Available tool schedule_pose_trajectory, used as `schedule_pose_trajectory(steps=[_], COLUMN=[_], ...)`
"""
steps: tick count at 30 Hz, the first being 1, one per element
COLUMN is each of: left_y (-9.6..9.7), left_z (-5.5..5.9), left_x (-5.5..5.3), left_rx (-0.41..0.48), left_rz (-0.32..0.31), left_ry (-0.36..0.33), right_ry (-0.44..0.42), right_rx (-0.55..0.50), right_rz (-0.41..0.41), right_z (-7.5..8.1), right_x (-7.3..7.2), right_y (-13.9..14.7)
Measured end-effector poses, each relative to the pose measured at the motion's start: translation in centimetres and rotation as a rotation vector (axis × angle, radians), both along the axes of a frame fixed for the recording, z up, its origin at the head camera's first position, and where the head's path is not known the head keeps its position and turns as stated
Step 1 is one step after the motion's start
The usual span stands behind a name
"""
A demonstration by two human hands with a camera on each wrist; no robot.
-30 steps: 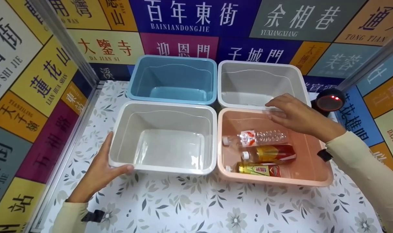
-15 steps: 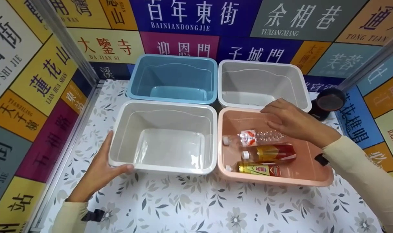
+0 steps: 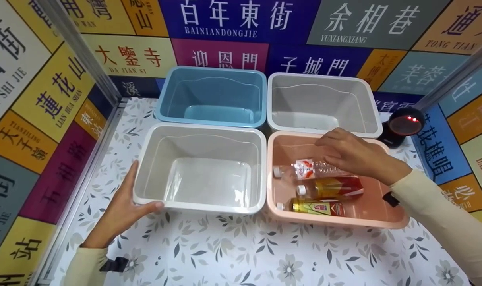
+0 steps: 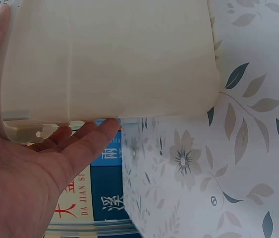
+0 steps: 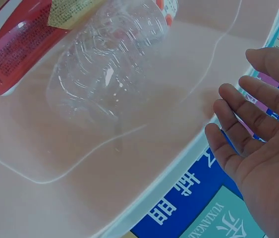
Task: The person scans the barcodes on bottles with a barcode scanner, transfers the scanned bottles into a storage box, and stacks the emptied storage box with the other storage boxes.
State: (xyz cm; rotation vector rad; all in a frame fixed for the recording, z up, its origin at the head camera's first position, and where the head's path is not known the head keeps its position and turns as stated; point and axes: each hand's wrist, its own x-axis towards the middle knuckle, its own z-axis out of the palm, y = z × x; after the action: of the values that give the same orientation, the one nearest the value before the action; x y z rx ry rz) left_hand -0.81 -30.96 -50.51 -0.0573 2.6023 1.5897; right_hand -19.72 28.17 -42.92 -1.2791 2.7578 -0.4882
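My left hand [image 3: 119, 206] rests against the front left corner of an off-white plastic bin [image 3: 203, 208]. Its thumb lies along the front side and its fingers reach along the left side; in the left wrist view those fingers [image 4: 87, 141] look fairly straight. Over the back part of the pink bin [image 3: 336, 221] hovers my right hand [image 3: 354, 157], fingers loosely bent and holding nothing. Below it, three bottles lie on their sides: a clear plastic bottle [image 3: 304, 169], a drink bottle with a yellow and red label [image 3: 330, 188], and a yellow-labelled bottle [image 3: 318, 207].
Behind stand a blue bin [image 3: 213, 95] and a grey-white bin [image 3: 320, 95], rims close to the front pair. A black device with red lights [image 3: 405, 123] stands at the right. Printed sign panels [image 3: 241, 20] wall the flowered tabletop [image 3: 225, 250].
My right hand has moved slightly toward me and left, from the pink bin's back rim to over the clear bottle. My left hand stays put. The device's red lights went off and on again.
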Motion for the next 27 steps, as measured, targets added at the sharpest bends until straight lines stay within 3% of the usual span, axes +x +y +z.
schedule_pose_trajectory(steps=[8, 14, 21, 27], left_y=[0.0, 0.0, 0.0, -0.1], left_z=[-0.1, -0.2, -0.2, 0.0], left_x=[-0.1, 0.0, 0.0, 0.0], left_rx=[-0.012, -0.006, -0.001, 0.006], left_rz=[0.001, 0.000, 0.002, 0.003], left_ry=[0.011, 0.013, 0.003, -0.011], right_ry=[-0.027, -0.087, -0.098, -0.187], right_rx=[-0.016, 0.017, 0.025, 0.080], right_rz=[0.040, 0.007, -0.007, -0.048], right_z=[-0.6, -0.8, -1.3, -1.6], right_x=[0.1, 0.3, 0.4, 0.3], right_y=[-0.1, -0.1, -0.1, 0.0])
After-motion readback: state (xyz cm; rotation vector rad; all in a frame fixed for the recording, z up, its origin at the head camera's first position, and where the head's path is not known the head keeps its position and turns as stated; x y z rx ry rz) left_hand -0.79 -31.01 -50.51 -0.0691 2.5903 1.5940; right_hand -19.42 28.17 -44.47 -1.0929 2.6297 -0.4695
